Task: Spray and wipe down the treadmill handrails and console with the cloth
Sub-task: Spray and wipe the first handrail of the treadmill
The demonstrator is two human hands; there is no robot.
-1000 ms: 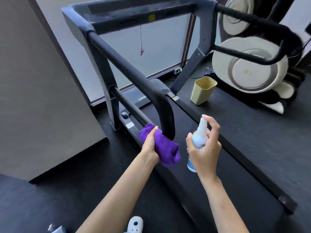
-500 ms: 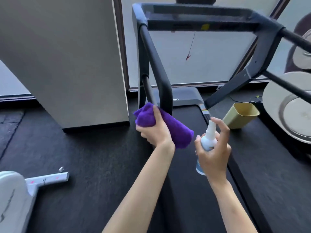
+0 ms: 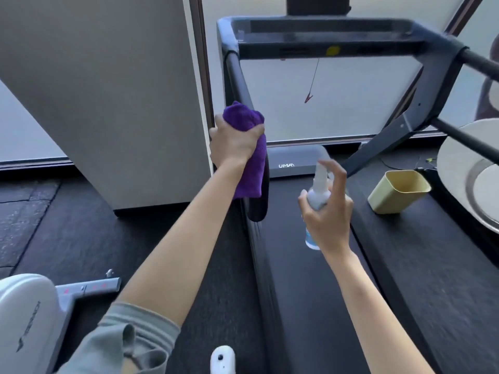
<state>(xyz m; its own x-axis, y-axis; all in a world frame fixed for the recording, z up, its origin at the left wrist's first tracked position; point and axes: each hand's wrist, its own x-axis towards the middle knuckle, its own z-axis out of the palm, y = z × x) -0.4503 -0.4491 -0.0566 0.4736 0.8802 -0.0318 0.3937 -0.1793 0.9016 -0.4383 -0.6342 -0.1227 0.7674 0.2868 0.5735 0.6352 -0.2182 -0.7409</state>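
cloth (image 3: 249,157) gripped in fingers (image 3: 258,130), on handrail (image 3: 239,74)

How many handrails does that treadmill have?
2. The left handrail runs down from the console into the purple cloth the left hand grips; the right handrail leaves the frame's right edge.
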